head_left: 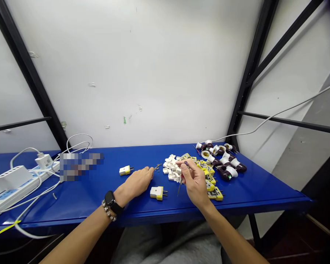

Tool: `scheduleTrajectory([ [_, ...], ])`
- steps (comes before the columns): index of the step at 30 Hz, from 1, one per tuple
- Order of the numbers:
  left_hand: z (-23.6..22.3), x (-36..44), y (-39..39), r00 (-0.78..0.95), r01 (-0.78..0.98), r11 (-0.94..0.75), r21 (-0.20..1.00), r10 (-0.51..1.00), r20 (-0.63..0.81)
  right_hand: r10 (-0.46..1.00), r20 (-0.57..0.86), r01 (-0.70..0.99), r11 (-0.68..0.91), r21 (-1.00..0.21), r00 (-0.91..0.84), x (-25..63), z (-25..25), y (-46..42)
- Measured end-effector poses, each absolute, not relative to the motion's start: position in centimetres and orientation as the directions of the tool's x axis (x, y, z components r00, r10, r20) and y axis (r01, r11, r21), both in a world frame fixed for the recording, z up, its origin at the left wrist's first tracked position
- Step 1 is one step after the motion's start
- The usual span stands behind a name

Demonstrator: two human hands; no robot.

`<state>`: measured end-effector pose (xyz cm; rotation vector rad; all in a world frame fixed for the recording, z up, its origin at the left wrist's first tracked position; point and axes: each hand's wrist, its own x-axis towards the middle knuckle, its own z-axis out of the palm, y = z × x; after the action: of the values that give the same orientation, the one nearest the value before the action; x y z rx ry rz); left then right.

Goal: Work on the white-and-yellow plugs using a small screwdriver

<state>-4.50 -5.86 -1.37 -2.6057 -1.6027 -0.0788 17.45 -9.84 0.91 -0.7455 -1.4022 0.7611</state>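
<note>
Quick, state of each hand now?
Left hand: palm down by the small screws; grip hidden, can't tell.
Right hand: holding a screwdriver, tip down.

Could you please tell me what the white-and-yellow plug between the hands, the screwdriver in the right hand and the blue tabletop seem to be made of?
Plug: probably plastic, judging by its smooth, moulded-looking body; its thin prongs look like metal. Screwdriver: slim, greyish shaft, likely metal, finish unclear. Tabletop: glossy, perhaps painted metal, given its sheen.
</note>
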Motion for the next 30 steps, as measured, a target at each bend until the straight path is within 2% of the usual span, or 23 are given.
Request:
scheduleTrajectory([
  [4, -1.7, -5.5, -6.2, 0.501, 0.864, -0.504, -0.011, 0.856, 0.129, 0.849, 0.524, -0.096, 0.528, -0.844, 0.066, 17.3, 1.0, -9.8],
  [7, -1.3, -5.9, -6.6, 0.509, 0.844, -0.529, 0.09, 0.842, 0.178, 0.862, 0.501, -0.15, 0.507, -0.849, 0.073, 17.2, 0.7, -9.5],
  [11, 0.2, -5.4, -7.7, 0.488, 0.724, -0.573, 0.384, 0.819, 0.303, 0.877, 0.473, -0.242, 0.479, -0.844, 0.085, 17.1, 0.5, -9.2],
  [15, 1.0, -4.2, -9.0, 0.3, 0.551, -0.531, 0.644, 0.846, 0.441, 0.891, 0.439, -0.344, 0.452, -0.823, 0.12, 16.9, 0.5, -9.2],
  [17, 0.6, -3.6, -9.4, 0.177, 0.475, -0.482, 0.736, 0.872, 0.457, 0.9, 0.417, -0.383, 0.431, -0.817, 0.125, 16.8, 0.5, -9.2],
  [20, -0.2, -3.0, -9.4, 0.054, 0.318, -0.386, 0.866, 0.919, 0.39, 0.909, 0.396, -0.413, 0.411, -0.813, 0.126, 16.7, 0.4, -9.2],
  [24, -0.7, -2.4, -9.4, -0.005, 0.148, -0.288, 0.946, 0.956, 0.292, 0.912, 0.382, -0.424, 0.408, -0.809, 0.148, 16.7, 0.2, -9.1],
  [30, -0.7, -2.1, -9.8, -0.023, 0.019, -0.267, 0.964, 0.963, 0.267, 0.911, 0.385, -0.427, 0.411, -0.805, 0.15, 16.6, 0.2, -9.1],
])
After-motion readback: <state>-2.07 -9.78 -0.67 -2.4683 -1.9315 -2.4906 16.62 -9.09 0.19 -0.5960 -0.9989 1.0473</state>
